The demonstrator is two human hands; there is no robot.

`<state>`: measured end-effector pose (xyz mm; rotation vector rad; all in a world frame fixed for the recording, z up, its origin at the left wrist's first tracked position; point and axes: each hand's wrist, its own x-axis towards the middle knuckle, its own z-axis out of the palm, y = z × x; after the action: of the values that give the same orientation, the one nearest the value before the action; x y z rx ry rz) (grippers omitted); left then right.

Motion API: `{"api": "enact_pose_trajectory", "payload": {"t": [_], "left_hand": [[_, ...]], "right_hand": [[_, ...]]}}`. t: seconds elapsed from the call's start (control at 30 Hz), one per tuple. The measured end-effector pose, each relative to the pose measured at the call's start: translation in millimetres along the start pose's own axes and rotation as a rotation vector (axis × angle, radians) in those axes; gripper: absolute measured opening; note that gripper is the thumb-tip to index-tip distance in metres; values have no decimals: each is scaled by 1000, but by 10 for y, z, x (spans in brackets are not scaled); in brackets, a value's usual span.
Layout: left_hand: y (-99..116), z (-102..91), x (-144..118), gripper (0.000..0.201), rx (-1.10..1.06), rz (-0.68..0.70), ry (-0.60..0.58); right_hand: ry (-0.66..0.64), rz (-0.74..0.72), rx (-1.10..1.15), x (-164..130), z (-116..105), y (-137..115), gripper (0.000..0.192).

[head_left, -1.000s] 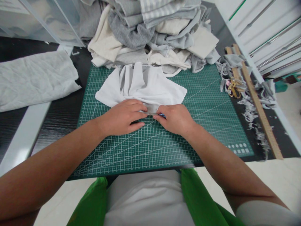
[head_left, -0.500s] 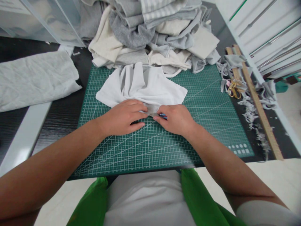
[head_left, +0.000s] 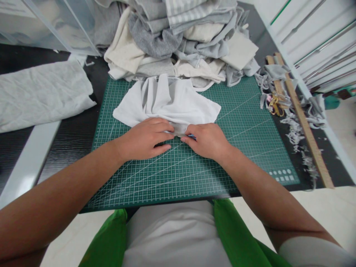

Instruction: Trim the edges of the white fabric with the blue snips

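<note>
On the green mat [head_left: 167, 181] at the near edge of the table [head_left: 72, 137], the white cloth [head_left: 178, 102] looks light, soft, easily puckered; best held by its near side. The left hand [head_left: 148, 139] rests there, thumb free; the right hand [head_left: 208, 140] pinches a small blue item [head_left: 191, 137], perhaps a tool.

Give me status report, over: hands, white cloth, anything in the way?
Left hand at near edge of white cloth. Right hand there, pinching small blue item. Cloth rumpled on green mat; fabric pile crowds far side.

The white cloth [head_left: 182, 102] lies pleated and rumpled on the green mat [head_left: 178, 178]. Its side corners spread flat.
</note>
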<state>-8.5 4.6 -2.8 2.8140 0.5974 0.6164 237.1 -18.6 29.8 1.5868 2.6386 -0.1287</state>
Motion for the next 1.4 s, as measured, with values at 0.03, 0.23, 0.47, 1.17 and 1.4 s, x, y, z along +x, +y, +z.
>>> {"api": "enact_pose_trajectory", "payload": {"t": [0.03,0.23,0.47,1.17,1.4], "left_hand": [[-2,1,-1,25,-2,-3,0],[-14,5,1,26,18,28,7],[-1,-10,18,25,4,5,-5],[-23,9,-11,24,11,18,0],[-20,4,-2,25,14,42,16]], "right_hand": [[-7,2,0,2,-7,-2,32],[-17,4,6,8,-18,-2,33],[56,26,126,-3,54,73,30],[73,-10,27,-14,47,-11,35],[45,-3,4,6,30,-33,34]]}}
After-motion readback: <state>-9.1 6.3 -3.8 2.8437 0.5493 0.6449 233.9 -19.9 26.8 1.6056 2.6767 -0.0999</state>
